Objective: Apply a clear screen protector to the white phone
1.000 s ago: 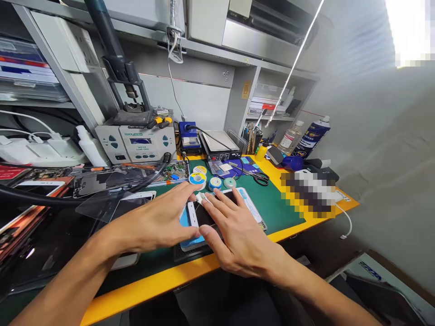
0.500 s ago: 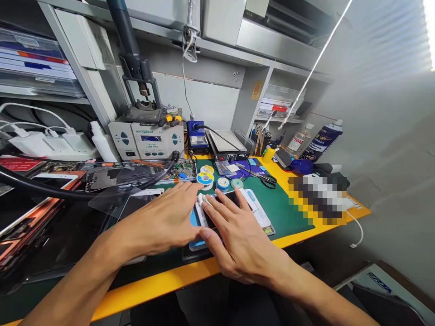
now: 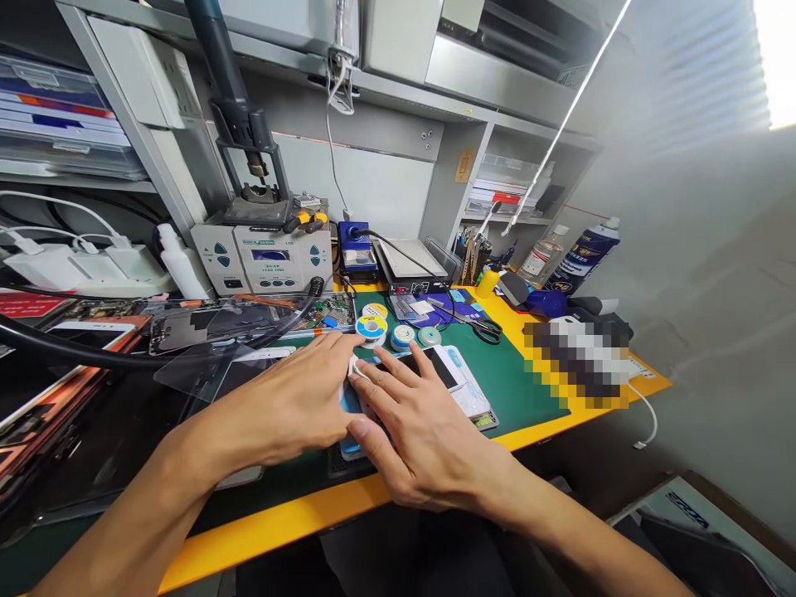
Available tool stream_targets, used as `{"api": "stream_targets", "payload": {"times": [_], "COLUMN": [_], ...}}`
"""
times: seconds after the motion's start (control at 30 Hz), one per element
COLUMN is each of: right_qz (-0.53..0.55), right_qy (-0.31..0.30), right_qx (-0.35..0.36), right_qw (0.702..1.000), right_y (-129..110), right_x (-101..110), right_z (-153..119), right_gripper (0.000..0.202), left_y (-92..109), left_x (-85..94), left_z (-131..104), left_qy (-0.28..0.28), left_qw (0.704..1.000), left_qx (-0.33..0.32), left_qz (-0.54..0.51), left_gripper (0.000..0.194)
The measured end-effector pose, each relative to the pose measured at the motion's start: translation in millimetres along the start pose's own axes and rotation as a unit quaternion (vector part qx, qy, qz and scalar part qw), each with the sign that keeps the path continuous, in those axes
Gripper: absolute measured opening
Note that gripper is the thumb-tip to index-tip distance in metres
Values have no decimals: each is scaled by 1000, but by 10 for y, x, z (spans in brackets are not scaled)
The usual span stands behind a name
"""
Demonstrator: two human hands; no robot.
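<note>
A white phone with a dark screen (image 3: 443, 365) lies on a white and blue holder (image 3: 471, 388) on the green mat (image 3: 519, 377). My right hand (image 3: 423, 427) rests over the phone with its fingers spread, hiding much of it. At the phone's left end, my left hand (image 3: 298, 394) has its fingers together around a small white item (image 3: 355, 366), too covered to identify. The thumbs of both hands meet near the holder's blue left part (image 3: 349, 400).
Solder spools (image 3: 371, 328), a blue-lidded jar (image 3: 402, 337) and scissors (image 3: 487, 331) lie behind the hands. Phones and parts (image 3: 68, 356) crowd the left. A soldering station (image 3: 274, 259) and a hot plate (image 3: 411, 265) stand at the back. A black hose (image 3: 124, 358) crosses the left side.
The whole view has shifted slightly, so the bench and hands appear a little further left. Both hands keep nearly the same pose, and more of the phone's dark screen shows.
</note>
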State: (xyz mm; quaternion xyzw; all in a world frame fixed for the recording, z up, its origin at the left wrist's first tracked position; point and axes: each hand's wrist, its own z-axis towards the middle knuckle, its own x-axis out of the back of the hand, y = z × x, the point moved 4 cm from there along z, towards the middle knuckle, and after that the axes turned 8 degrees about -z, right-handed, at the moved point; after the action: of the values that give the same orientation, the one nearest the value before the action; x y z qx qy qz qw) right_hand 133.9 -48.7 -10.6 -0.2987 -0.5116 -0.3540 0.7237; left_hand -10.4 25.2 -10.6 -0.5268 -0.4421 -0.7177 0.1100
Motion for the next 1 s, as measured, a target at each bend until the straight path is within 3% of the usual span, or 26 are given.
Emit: {"api": "stream_targets", "payload": {"times": [0.13, 0.3, 0.63, 0.83, 1.0], "right_qz": [3, 27, 65, 56, 8], "right_qy": [-2, -11, -21, -18, -5], "right_qx": [14, 23, 7, 5, -4], "right_qw": [1000, 999, 998, 998, 1000], "right_y": [7, 3, -31, -33, -59], "right_x": [18, 60, 97, 116, 14], "right_z": [-13, -65, -255, -334, -417], "right_gripper": [52, 49, 46, 45, 53], "left_y": [76, 63, 71, 16, -23], "left_x": [55, 67, 47, 30, 9], "left_z": [12, 7, 4, 1, 7], "left_qy": [-18, -27, -13, -10, -4], "left_qw": [1000, 999, 999, 998, 998], "left_qx": [20, 40, -30, -52, -60], "left_qz": [5, -10, -13, -30, -27], "left_gripper": [74, 85, 63, 72, 76]}}
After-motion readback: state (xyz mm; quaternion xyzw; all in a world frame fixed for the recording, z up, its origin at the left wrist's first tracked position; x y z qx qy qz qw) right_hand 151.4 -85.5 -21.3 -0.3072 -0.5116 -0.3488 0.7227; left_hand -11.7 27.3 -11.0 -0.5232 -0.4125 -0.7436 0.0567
